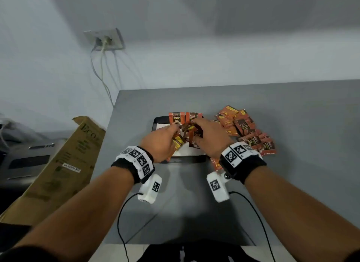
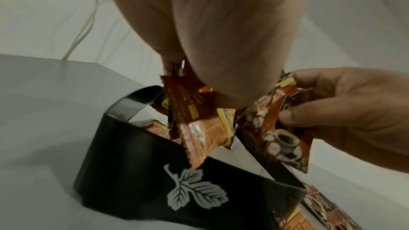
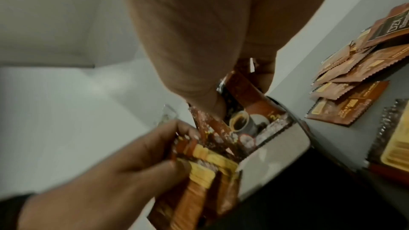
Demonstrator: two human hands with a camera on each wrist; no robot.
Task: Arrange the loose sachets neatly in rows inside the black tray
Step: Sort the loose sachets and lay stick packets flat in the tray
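Note:
The black tray with a white leaf print sits on the grey table, and two orange-brown sachets stand upright at its far end. Above the tray my left hand grips a fanned bunch of sachets, seen close in the left wrist view. My right hand pinches one sachet with a coffee cup picture beside that bunch. A loose pile of sachets lies just right of the tray, also in the right wrist view.
A long cardboard box leans beside the table's left edge, with a grey machine behind it. A wall socket with hanging cables is at the back left. Bare grey tabletop spreads right of and in front of the tray.

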